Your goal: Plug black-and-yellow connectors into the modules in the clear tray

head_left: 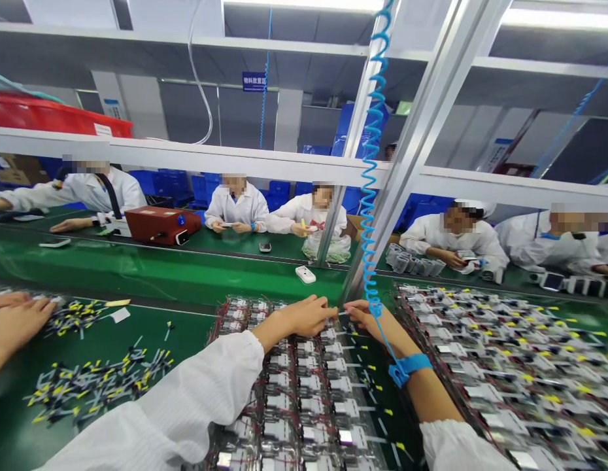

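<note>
My left hand (308,316) reaches over the far end of a clear plastic tray (279,405) of small white modules with red wires. Its fingers are bent and closed at the tips; what they pinch is hidden. Opposite it, my right hand (365,316) has thumb and forefinger pinched at the tray's far right corner. A short, pale thin strip (341,313) shows between the two hands, at the right fingertips. Along the tray's right edge, several pale strips with yellow ends (388,412) stick out. A blue wrist strap (412,367) with a coiled cord is on my right wrist.
A loose pile of yellow-tipped strips (101,386) lies at left, near another person's hands (22,324). Another filled tray (510,366) is at right. The metal post (406,150) and blue coiled cord (370,163) rise ahead. A white device (305,275) lies beyond; several co-workers sit opposite.
</note>
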A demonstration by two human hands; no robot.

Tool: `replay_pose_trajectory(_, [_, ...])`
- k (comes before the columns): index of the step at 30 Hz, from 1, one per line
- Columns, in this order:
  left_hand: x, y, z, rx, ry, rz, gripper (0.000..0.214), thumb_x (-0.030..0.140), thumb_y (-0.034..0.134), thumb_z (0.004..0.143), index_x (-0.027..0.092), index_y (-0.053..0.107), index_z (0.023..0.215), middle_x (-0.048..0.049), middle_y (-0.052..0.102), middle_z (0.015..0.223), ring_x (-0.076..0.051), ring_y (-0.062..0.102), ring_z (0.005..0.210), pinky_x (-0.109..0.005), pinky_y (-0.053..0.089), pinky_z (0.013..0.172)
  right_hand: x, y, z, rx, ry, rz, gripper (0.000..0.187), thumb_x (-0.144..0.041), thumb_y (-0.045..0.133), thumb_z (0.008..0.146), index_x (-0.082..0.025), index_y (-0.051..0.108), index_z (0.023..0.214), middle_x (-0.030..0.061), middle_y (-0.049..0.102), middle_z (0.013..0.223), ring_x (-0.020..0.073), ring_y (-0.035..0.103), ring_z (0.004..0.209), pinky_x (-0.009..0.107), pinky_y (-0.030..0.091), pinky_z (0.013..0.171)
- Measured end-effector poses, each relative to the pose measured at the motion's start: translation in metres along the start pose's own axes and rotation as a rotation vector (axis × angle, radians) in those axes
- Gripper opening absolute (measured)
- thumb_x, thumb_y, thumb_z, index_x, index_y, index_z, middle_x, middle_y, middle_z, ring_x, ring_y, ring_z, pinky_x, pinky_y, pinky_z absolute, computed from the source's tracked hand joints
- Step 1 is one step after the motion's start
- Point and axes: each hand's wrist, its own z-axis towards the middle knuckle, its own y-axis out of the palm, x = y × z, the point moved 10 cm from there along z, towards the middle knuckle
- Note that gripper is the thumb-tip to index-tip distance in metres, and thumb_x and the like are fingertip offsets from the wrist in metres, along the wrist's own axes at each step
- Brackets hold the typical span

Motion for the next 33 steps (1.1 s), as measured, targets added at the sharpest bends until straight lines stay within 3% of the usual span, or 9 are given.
replay_pose_trajectory(5, [-0.005,-0.003,-0.007,0.042,-0.067,-0.187,0.027,0.039,0.057,0.098,0.021,0.063,0.118,-0.0080,0.067,0.107,-0.025,0.061,0.100,-0.035,0.046,0.091,0.010,0.009,0.013,-0.014,-0.119,-0.071,0.050,-0.060,0.061,0.071,-0.017,0.075,0.091,0.0091,0.073,0.078,0.0232,0.065,0.073,0.036,0.052,0.068])
replay_pose_trajectory(8, [-0.019,0.000,-0.009,0.085,-0.198,-0.323,0.033,0.039,0.066,0.095,0.022,0.062,0.123,-0.0053,0.072,0.105,-0.024,0.062,0.105,-0.033,0.046,0.091,0.008,0.012,0.015,-0.021,-0.191,-0.102,0.049,-0.060,0.064,0.070,-0.017,0.077,0.090,0.0071,0.072,0.076,0.0222,0.062,0.072,0.035,0.050,0.069])
replay_pose_trajectory(12, [-0.031,0.007,-0.009,0.095,-0.306,-0.423,0.038,0.041,0.074,0.088,0.018,0.070,0.119,-0.0060,0.077,0.103,-0.023,0.067,0.104,-0.030,0.047,0.091,0.006,0.022,0.015,-0.077,-0.159,-0.109,0.047,-0.058,0.068,0.068,-0.017,0.078,0.089,0.0058,0.072,0.077,0.0217,0.061,0.072,0.033,0.047,0.065])
replay_pose_trajectory(18, [-0.029,0.005,-0.008,0.096,-0.295,-0.374,0.032,0.041,0.072,0.090,0.019,0.076,0.113,-0.0066,0.078,0.108,-0.023,0.067,0.105,-0.030,0.048,0.092,-0.005,0.032,0.009,-0.121,-0.191,-0.158,0.044,-0.057,0.071,0.066,-0.018,0.079,0.082,0.0059,0.073,0.078,0.0228,0.061,0.074,0.034,0.047,0.070])
replay_pose_trajectory(23, [-0.027,0.004,-0.009,0.078,-0.300,-0.361,0.036,0.042,0.073,0.089,0.018,0.075,0.115,-0.0085,0.077,0.111,-0.025,0.066,0.108,-0.032,0.047,0.093,-0.006,0.028,0.006,-0.126,-0.149,-0.125,0.045,-0.059,0.072,0.067,-0.019,0.078,0.087,0.0055,0.073,0.081,0.0212,0.058,0.067,0.033,0.046,0.062])
replay_pose_trajectory(33, [-0.029,0.012,-0.006,0.088,-0.285,-0.365,0.036,0.044,0.073,0.089,0.017,0.076,0.114,-0.0079,0.078,0.110,-0.024,0.065,0.107,-0.030,0.046,0.091,-0.001,0.029,0.010,-0.128,-0.155,-0.131,0.036,-0.053,0.074,0.066,-0.019,0.076,0.078,0.0071,0.076,0.086,0.0268,0.065,0.085,0.037,0.050,0.078])
